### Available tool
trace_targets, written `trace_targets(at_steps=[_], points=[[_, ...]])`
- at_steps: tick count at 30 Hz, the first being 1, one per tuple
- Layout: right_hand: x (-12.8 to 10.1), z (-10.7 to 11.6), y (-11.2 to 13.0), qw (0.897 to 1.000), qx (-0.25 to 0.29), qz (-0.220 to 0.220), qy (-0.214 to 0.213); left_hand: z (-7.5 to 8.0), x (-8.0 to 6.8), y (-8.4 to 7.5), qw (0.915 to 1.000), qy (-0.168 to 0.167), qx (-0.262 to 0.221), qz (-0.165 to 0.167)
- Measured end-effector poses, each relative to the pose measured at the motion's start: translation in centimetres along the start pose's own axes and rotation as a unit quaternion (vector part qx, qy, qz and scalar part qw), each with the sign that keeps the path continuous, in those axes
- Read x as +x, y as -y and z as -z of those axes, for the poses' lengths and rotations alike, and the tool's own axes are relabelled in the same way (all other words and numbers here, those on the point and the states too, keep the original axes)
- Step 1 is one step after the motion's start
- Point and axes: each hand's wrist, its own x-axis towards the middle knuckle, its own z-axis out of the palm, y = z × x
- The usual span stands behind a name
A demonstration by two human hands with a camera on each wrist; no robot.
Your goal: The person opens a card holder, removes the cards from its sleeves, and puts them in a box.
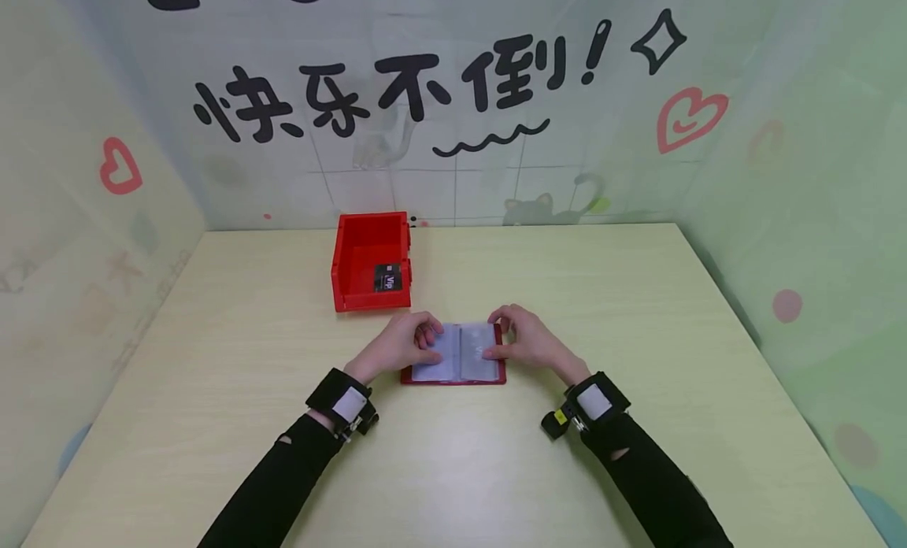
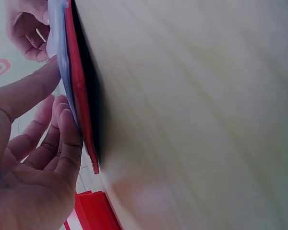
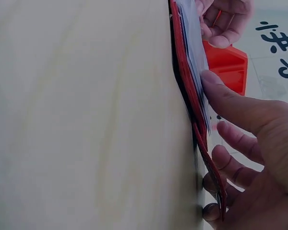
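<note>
A red card holder point(image 1: 501, 375) lies spread on the table, its clear plastic sleeves point(image 1: 446, 367) facing up. On its left page rests my left hand point(image 1: 405, 345); the left wrist view shows the thumb point(image 2: 43, 81) and bent fingertips against the sleeve side. My right hand point(image 1: 530, 342) is at the right page, with its thumb point(image 3: 225, 98) pressing on the sleeves. In the right wrist view, some right fingertips curl behind the lifted red cover edge point(image 3: 213, 175). Whether the left fingers pinch a sleeve is unclear.
Behind the left hand stands a red open-topped bin point(image 1: 354, 276) with a black card point(image 1: 387, 278) marked "Vip" inside. The pale wooden table point(image 1: 602, 280) is bordered by printed cloth walls point(image 1: 794, 178) at the back and sides.
</note>
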Motion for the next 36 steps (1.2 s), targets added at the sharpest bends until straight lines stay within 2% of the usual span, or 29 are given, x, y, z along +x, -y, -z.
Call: trace_targets(at_steps=[5, 8, 14, 20, 24, 27, 30, 33, 36], points=[[0.2, 0.1, 0.3, 0.998, 0.061, -0.022, -0.002, 0.0, 0.0, 0.1, 0.9999, 0.001, -0.007, 0.007], [0.4, 0.1, 0.4, 0.997, 0.072, -0.022, 0.004, 0.0, 0.0, 0.3, 0.9999, 0.001, -0.013, 0.009], [0.7, 0.3, 1.5, 0.997, 0.075, 0.003, 0.004, -0.2, 0.1, 0.9, 0.9995, -0.006, -0.03, 0.005], [1.0, -0.5, 2.6, 0.993, 0.119, 0.025, 0.009, -0.1, 0.0, 1.4, 0.9982, -0.021, -0.052, 0.02], [1.2, -1.4, 3.1, 0.989, 0.145, 0.027, 0.01, 0.0, -0.1, 1.6, 0.996, -0.02, -0.085, 0.021], [1.2, -2.1, 3.3, 0.989, 0.144, 0.033, 0.009, 0.0, -0.1, 1.7, 0.9928, -0.017, -0.116, 0.024], [1.3, -2.7, 3.3, 0.991, 0.128, 0.034, 0.004, 0.0, -0.1, 1.7, 0.9909, -0.021, -0.127, 0.039], [1.3, -3.0, 3.4, 0.993, 0.118, 0.03, 0.0, 0.0, -0.2, 1.6, 0.9921, -0.029, -0.11, 0.051], [1.2, -3.1, 3.4, 0.993, 0.113, 0.033, -0.002, 0.1, -0.3, 1.4, 0.9941, -0.039, -0.089, 0.047]])
